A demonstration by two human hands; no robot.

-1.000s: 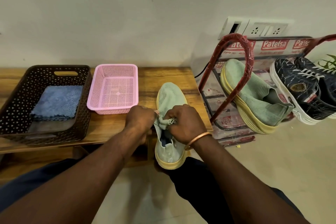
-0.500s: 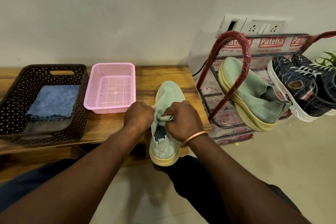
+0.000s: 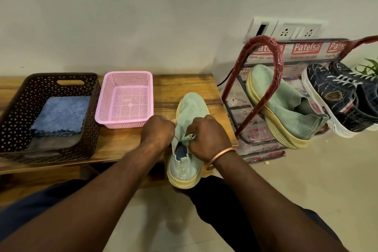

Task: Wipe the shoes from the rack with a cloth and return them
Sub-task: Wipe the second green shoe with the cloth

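Head view: a green shoe [image 3: 191,112] lies on the wooden bench [image 3: 122,141], heel hanging over the near edge; the left hand [image 3: 157,132] clasps its left side with curled fingers; the right hand [image 3: 206,139] is closed, pinching the knit tab at the collar; a blue cloth [image 3: 60,115] lies in the brown basket [image 3: 24,96], beside a pink basket [image 3: 106,106]; 1 matching green shoe [image 3: 286,106] and dark sneakers [image 3: 335,96] sit tilted on the red rack [image 3: 274,51].
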